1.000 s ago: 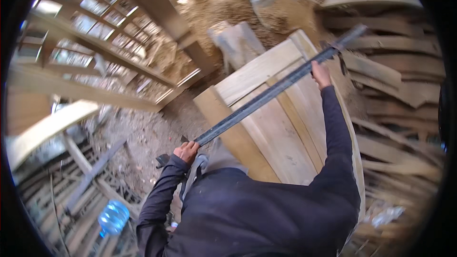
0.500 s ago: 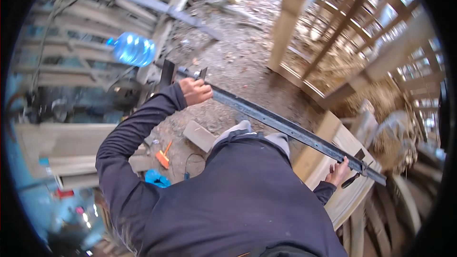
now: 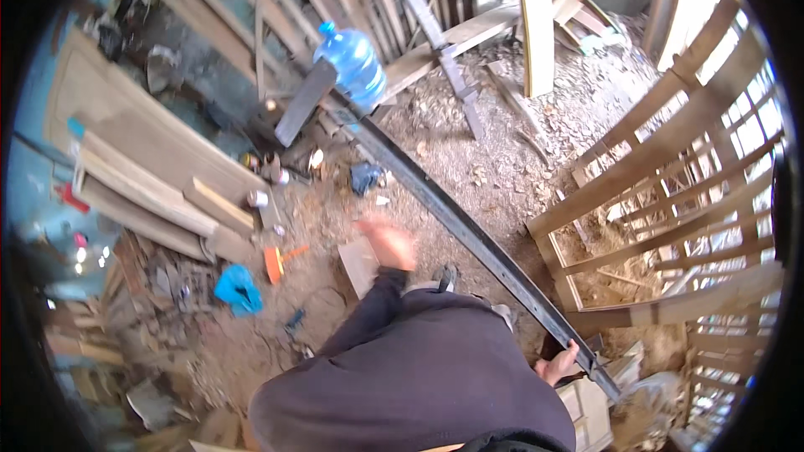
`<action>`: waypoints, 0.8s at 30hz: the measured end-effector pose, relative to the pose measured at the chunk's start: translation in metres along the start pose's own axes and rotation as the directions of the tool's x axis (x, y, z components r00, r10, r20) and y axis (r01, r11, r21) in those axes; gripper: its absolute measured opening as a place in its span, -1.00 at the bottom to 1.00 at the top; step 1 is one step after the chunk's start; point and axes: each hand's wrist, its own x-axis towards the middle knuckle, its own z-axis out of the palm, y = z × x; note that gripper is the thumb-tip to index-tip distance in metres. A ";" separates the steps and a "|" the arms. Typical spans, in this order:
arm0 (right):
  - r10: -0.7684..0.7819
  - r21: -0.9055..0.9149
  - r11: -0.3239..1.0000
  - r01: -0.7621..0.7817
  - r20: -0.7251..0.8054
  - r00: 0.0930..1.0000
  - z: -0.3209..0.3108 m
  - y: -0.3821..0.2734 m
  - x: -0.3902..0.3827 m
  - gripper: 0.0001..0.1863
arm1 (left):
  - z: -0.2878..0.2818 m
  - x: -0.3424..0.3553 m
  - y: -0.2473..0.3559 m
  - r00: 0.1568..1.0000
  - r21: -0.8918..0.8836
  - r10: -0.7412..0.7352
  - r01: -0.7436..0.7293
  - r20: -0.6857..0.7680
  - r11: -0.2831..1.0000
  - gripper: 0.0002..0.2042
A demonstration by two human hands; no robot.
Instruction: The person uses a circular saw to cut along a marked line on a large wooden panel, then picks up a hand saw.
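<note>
A long dark metal bar clamp (image 3: 469, 230) slants across the view from the upper left to the lower right, with a wide flat jaw (image 3: 306, 104) at its far end. My right hand (image 3: 559, 363) grips it close to its near right end, fingers wrapped round the bar. Off the bar, my left hand (image 3: 388, 243) hangs left of it over the ground, in front of my body. Motion smears its fingers, and I see nothing held in it. A pale block (image 3: 358, 266) lies just beneath that hand.
A blue water jug (image 3: 352, 65) stands by the clamp's far end, near stacked boards. Slatted wooden frames (image 3: 653, 192) stand on the right. An orange brush-like tool (image 3: 274, 264) and a blue bag (image 3: 239, 290) lie at left. Wood chips cover the floor.
My left hand has let go of the clamp and moved down towards my body. The clamp now slants more steeply, still in my right hand. The view has turned.
</note>
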 end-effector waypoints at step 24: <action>-0.045 -0.916 0.399 0.053 0.038 0.998 0.179 0.048 0.017 -0.60 | -0.194 -0.139 -0.153 0.568 -0.809 -0.630 -0.116 -0.530 0.576 -0.30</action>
